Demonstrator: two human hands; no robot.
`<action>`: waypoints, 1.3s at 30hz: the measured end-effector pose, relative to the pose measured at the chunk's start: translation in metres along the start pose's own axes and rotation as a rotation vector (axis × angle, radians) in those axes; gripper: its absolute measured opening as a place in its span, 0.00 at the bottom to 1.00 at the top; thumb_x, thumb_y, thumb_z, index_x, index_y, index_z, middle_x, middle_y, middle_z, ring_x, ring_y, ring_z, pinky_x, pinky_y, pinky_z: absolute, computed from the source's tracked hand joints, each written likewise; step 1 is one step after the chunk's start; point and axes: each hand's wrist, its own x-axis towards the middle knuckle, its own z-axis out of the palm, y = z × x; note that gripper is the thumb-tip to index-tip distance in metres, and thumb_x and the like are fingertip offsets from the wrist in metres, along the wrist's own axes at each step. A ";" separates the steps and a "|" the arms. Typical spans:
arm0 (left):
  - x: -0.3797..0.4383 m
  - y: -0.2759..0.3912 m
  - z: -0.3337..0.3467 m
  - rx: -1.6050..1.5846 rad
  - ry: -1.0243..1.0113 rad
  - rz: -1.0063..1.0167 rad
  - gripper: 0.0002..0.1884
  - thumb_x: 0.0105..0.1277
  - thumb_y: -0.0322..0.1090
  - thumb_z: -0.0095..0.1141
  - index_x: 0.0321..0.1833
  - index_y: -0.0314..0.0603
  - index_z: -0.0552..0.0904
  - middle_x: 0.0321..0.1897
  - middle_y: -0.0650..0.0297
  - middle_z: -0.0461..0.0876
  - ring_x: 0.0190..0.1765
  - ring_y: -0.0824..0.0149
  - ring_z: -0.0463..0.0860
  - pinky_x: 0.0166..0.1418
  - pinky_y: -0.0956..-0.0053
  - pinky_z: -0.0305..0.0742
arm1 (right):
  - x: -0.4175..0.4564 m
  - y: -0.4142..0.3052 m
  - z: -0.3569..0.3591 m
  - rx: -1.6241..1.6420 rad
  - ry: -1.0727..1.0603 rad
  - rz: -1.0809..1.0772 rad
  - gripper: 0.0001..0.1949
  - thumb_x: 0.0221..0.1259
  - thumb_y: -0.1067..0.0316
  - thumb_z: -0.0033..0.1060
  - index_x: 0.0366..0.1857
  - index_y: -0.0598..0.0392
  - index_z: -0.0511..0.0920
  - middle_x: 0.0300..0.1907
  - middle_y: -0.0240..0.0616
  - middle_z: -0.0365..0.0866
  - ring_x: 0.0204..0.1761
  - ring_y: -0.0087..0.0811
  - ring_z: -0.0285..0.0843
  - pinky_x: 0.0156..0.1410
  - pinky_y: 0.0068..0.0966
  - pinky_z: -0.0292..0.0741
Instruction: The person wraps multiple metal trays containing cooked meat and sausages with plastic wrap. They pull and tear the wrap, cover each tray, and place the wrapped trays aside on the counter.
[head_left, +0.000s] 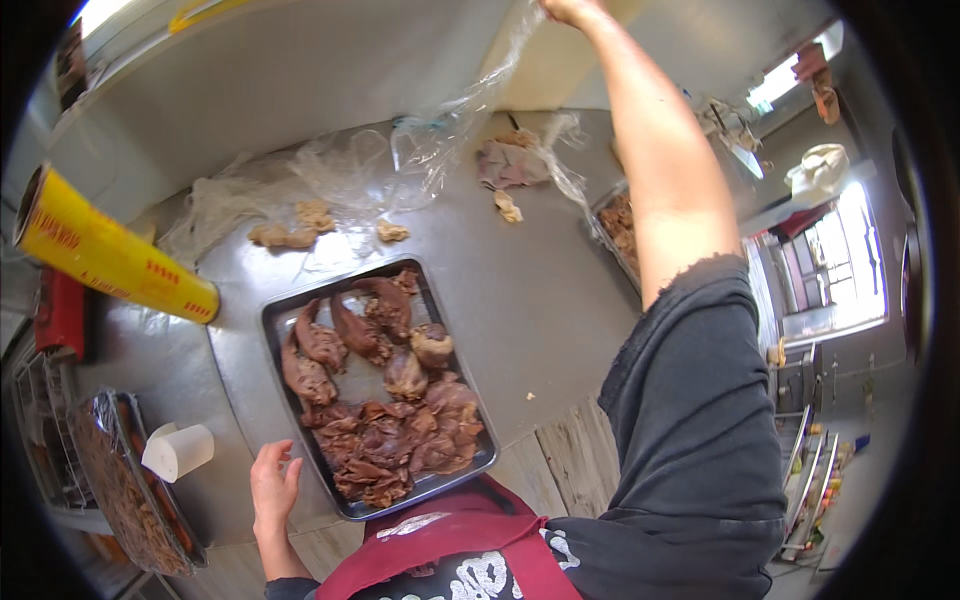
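Observation:
A metal tray of cooked, browned meat pieces lies on the steel worktop, its near edge by the red apron. My left hand is beside the tray's lower left side, fingers slightly curled, holding nothing. My right arm reaches to the top of the view, where my right hand, partly cut off by the edge, grips clear plastic film. That film stretches down to a crumpled heap along the back of the worktop. Scraps of pale food lie between the film and the tray.
A yellow cardboard tube bearing writing stands at the left. Near it are a white roll and a film-covered tray of food. A crumpled cloth lies at the back; another food tray is partly behind my right arm.

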 end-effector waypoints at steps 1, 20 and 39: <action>0.002 0.004 0.004 -0.001 0.020 -0.013 0.16 0.51 0.23 0.62 0.44 0.35 0.78 0.36 0.54 0.79 0.36 0.58 0.80 0.40 0.68 0.75 | -0.002 0.003 0.009 0.157 0.184 0.134 0.10 0.38 0.73 0.60 0.30 0.52 0.83 0.30 0.49 0.83 0.34 0.42 0.83 0.41 0.35 0.78; 0.040 0.077 0.055 0.076 0.045 -0.054 0.15 0.53 0.26 0.61 0.45 0.36 0.78 0.35 0.54 0.79 0.38 0.56 0.81 0.43 0.67 0.75 | 0.030 0.001 -0.061 0.724 0.785 0.128 0.02 0.50 0.72 0.61 0.27 0.55 0.79 0.24 0.43 0.82 0.30 0.35 0.82 0.35 0.30 0.79; -0.006 0.018 0.032 0.137 0.160 -0.246 0.14 0.51 0.24 0.61 0.43 0.36 0.79 0.34 0.55 0.79 0.35 0.58 0.80 0.40 0.68 0.76 | -0.254 -0.061 0.230 0.272 -0.652 0.382 0.09 0.53 0.64 0.52 0.34 0.49 0.82 0.40 0.47 0.82 0.46 0.45 0.79 0.49 0.38 0.75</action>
